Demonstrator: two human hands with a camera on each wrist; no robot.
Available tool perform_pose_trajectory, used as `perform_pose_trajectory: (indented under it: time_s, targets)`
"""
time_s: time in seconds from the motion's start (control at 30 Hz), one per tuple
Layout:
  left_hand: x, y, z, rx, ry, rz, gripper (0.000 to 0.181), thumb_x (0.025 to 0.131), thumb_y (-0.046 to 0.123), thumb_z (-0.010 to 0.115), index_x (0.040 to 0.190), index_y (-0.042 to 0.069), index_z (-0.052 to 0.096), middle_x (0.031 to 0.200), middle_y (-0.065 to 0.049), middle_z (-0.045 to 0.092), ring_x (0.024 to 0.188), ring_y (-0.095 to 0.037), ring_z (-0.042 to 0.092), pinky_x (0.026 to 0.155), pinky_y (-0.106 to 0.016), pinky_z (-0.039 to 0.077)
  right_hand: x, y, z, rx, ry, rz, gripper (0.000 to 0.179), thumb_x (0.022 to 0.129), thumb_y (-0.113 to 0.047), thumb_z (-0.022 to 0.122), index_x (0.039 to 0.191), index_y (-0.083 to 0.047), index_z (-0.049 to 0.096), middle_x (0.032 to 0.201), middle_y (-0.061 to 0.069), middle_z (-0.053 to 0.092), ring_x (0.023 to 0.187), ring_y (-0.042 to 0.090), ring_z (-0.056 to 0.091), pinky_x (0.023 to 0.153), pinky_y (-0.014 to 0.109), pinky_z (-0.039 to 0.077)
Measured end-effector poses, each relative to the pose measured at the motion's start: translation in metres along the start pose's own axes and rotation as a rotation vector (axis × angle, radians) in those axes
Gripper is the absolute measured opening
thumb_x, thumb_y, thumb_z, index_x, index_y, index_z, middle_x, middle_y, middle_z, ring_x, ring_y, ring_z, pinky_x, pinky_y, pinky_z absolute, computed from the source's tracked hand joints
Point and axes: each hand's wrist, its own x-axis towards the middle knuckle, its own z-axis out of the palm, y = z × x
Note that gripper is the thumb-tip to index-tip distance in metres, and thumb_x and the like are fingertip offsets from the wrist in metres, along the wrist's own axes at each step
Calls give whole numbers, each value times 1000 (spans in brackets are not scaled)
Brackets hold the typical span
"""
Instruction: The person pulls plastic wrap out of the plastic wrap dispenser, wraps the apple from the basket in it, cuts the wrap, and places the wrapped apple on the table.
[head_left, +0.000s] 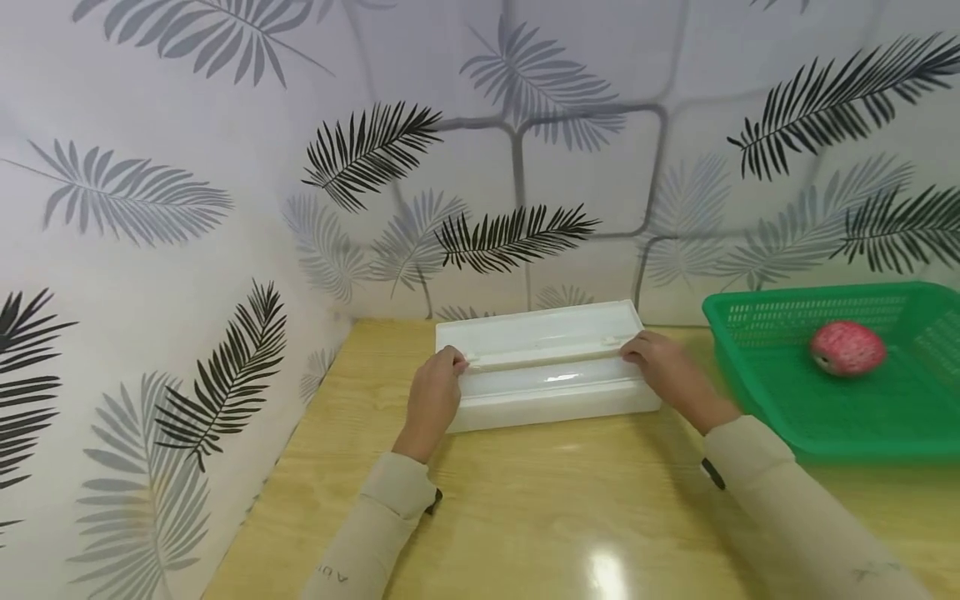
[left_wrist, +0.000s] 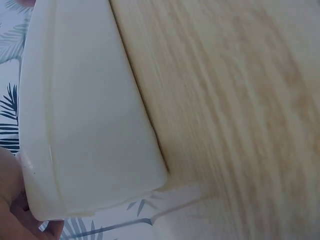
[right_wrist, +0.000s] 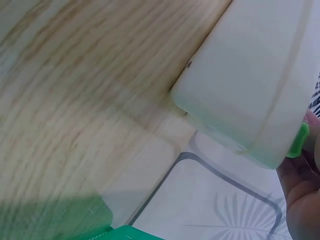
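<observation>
A long white dispenser box (head_left: 555, 404), like one for cling film, lies on the table with its lid (head_left: 532, 329) raised toward the wall. Something clear and glossy, like plastic film (head_left: 562, 377), shines across the opening. My left hand (head_left: 435, 396) grips the box's left end, fingertips at the opening's rim. At the right end, my right hand (head_left: 671, 371) pinches with thumb and fingers by the same rim. A small green piece (right_wrist: 299, 140) shows between the right fingers and the box in the right wrist view. I cannot tell whether the fingertips also hold film.
To the right stands a green plastic basket (head_left: 810, 446) holding a pinkish-red, mottled round fruit (head_left: 847, 348). The wood-grain table (head_left: 540, 500) meets a leaf-patterned wall covering (head_left: 585, 183) behind the box and at the left.
</observation>
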Motion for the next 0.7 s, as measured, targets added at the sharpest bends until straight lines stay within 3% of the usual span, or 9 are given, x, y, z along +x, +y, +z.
perform_pose_trajectory:
  time_s: [0.2,0.43,0.7]
  targets:
    - [8,5,1,-102,-29,-39,10,94,13,52,92,3,54,80,-3,54,66,-15,47,58,-27,43,2,3,-3,64,63,-39,15,74,15,66,79,1,66,76,8,61,72,25,60,63,37,51]
    - [8,8,-5,-183,36,-25,7,96,7,48,92,3,51,84,-5,52,71,-16,52,58,-27,45,8,-3,-16,56,122,-122,19,76,19,63,82,1,64,77,8,58,71,22,59,59,33,51]
    - [8,10,-20,-327,87,20,16,92,-10,37,90,1,49,87,-7,53,77,-19,53,67,-28,48,13,-12,-38,30,151,-111,18,77,17,63,83,0,64,78,7,58,72,22,60,60,33,51]
